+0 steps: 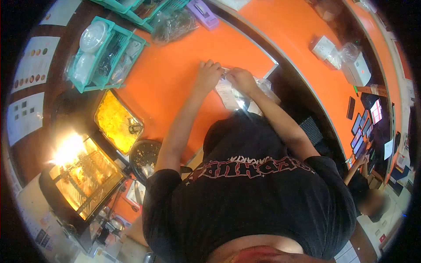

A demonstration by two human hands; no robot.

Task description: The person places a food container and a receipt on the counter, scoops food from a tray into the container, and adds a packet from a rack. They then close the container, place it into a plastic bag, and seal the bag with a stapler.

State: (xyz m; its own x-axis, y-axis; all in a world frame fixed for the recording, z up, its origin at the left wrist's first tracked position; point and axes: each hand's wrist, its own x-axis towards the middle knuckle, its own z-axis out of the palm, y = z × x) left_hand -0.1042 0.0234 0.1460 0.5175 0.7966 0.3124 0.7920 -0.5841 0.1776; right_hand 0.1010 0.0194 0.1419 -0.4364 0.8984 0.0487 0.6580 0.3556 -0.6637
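Observation:
My left hand and my right hand meet over the orange counter, close in front of my body. Both have their fingers bent in at the top of a clear plastic bag, which is gathered between them. A white paper slip like a receipt hangs below my fingers, against the bag. What the bag holds is mostly hidden by my right forearm and shirt.
Teal baskets with plastic lids stand at upper left, near a purple tape dispenser. A tray of yellow food, a black pan and a lit glass warmer are at left. Another person is at right by several phones.

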